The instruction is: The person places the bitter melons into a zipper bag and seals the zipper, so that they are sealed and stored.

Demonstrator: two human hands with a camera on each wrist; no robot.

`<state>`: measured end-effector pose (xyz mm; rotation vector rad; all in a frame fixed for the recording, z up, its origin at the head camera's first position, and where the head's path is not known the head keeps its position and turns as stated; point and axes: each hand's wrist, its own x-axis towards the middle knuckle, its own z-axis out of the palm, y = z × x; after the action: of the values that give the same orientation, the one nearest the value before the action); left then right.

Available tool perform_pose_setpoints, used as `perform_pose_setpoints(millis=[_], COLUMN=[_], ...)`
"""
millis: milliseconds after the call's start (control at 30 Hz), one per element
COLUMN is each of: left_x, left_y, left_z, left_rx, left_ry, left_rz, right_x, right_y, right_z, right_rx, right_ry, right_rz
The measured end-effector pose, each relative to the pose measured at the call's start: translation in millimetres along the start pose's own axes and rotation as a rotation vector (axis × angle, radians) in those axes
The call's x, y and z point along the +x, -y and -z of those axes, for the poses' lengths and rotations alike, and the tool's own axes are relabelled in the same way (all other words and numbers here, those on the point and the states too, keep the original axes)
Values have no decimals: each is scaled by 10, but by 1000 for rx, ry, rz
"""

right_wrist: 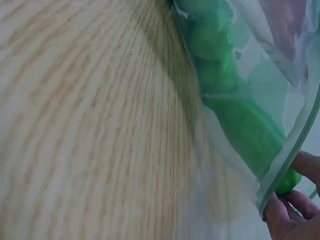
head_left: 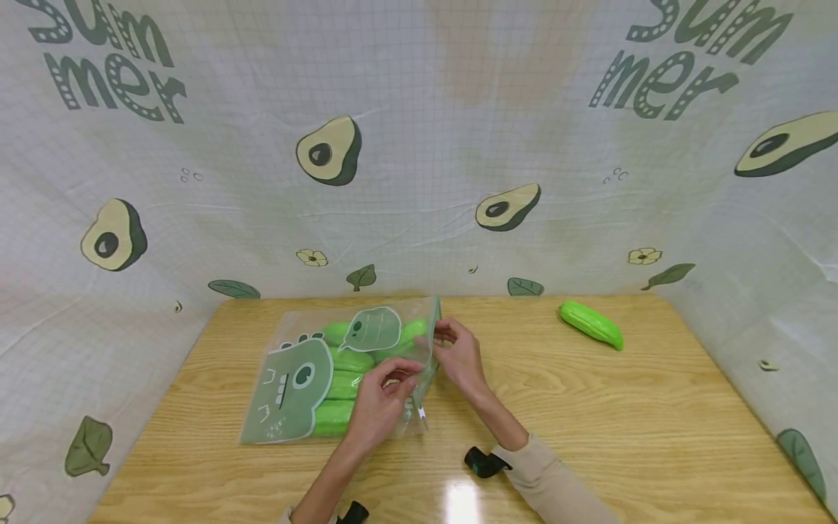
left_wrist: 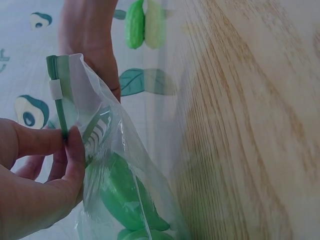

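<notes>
A clear zip bag (head_left: 275, 429) with a green cartoon monster lies on the table, holding several glossy green cucumber-like vegetables (head_left: 347, 384). My left hand (head_left: 380, 407) pinches the near part of its green zip edge between thumb and finger, just below the white slider (left_wrist: 55, 89) in the left wrist view. At the bag's mouth, my right hand (head_left: 461, 356) holds the end of a green vegetable (right_wrist: 250, 127) between thumb and fingers. Most of that vegetable lies inside the bag; its tip sits at the zip edge (right_wrist: 295, 150).
One more green vegetable (head_left: 591, 324) lies on the wooden table (head_left: 589, 415) at the back right. A white cloth printed with avocados (head_left: 329, 151) and leaves hangs behind the table and along both sides. Black wrist devices (head_left: 484, 462) sit on both wrists.
</notes>
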<state>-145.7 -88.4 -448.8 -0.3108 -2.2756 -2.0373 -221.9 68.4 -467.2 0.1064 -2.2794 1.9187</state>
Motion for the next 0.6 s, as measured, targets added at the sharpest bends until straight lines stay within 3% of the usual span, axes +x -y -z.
perform_pose_setpoints(millis=[600], left_x=[-15], left_y=[-8], left_z=[8], left_rx=[11], left_ry=[-2], left_rz=[-29], right_x=[35], right_y=[-3], right_z=[-80], right_rx=[-83], right_ry=[-14], right_rz=[10])
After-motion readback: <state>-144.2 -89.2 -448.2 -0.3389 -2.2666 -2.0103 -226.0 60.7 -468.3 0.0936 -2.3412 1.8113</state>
